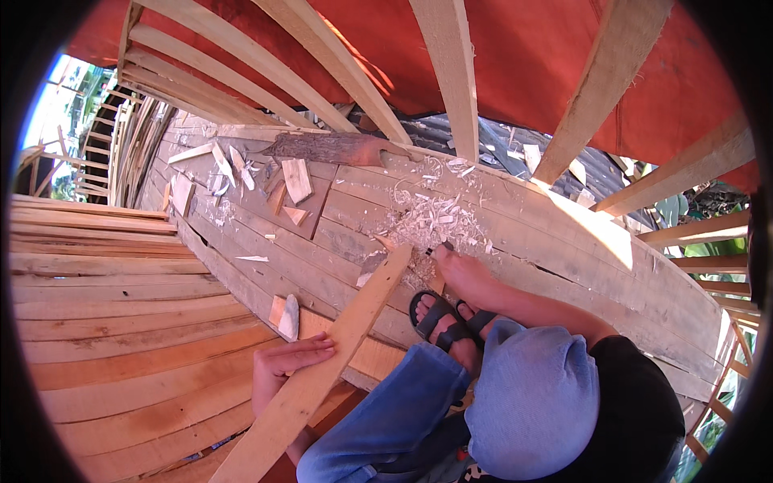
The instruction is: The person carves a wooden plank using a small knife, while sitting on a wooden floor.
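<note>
A long, pale wooden plank (342,354) slants from the lower edge up to the shavings in the middle. My left hand (291,359) grips it from the left side, fingers pressed together over its upper face. By the plank's far end my right hand (457,270) is closed in a fist, low over the boards. Small dark bits show at its fingers; the rest of what it holds is hidden. Curled wood shavings (439,221) lie heaped just beyond this hand. My sandalled feet (439,322) are beside the plank, with my jeans-clad knees bent.
Curved planking (515,233) forms the surface underfoot, with upright wooden ribs (451,72) along the far side before a red sheet (531,48). A bark-covered log piece (326,150) and wood offcuts (296,181) lie beyond. Left are lengthwise boards (137,322). A pointed grey piece (289,318) rests near my left hand.
</note>
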